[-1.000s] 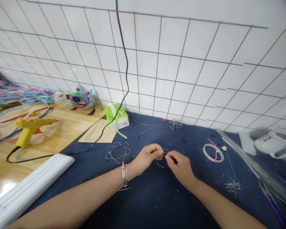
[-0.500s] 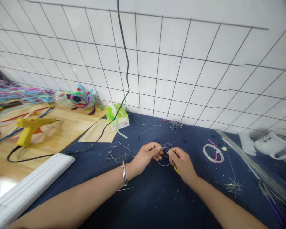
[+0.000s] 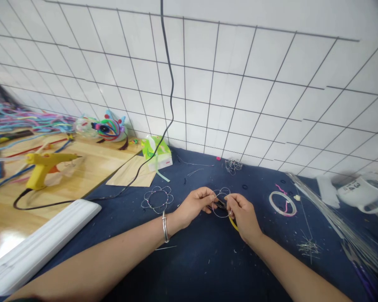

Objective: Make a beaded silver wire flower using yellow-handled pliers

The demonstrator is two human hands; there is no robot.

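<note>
My left hand [image 3: 198,204], with a silver bangle [image 3: 165,227] on its wrist, pinches the left side of a thin wire ring [image 3: 221,217]. Small wire loops [image 3: 223,191] stand along the ring's far edge. At the ring's right side, the closed fingers of my right hand [image 3: 244,214] grip the wire. Pliers with a yellow handle [image 3: 233,224] show below the right hand, their dark jaws behind the ring; whether that hand holds them or they lie on the cloth, I cannot tell. A finished-looking wire flower [image 3: 157,199] with looped petals lies left of my hands.
A dark blue cloth [image 3: 204,268] covers the table. Left are a yellow glue gun [image 3: 40,170], a white bar [image 3: 44,247] and a tissue pack [image 3: 157,153]. A black cable [image 3: 168,84] hangs across. Right are a tape roll [image 3: 282,204], wire lengths [image 3: 330,214] and a white mug [image 3: 362,195].
The whole view has shifted slightly. My hands keep their hold on the wire ring, which now faces the camera a little more openly between the fingers.
</note>
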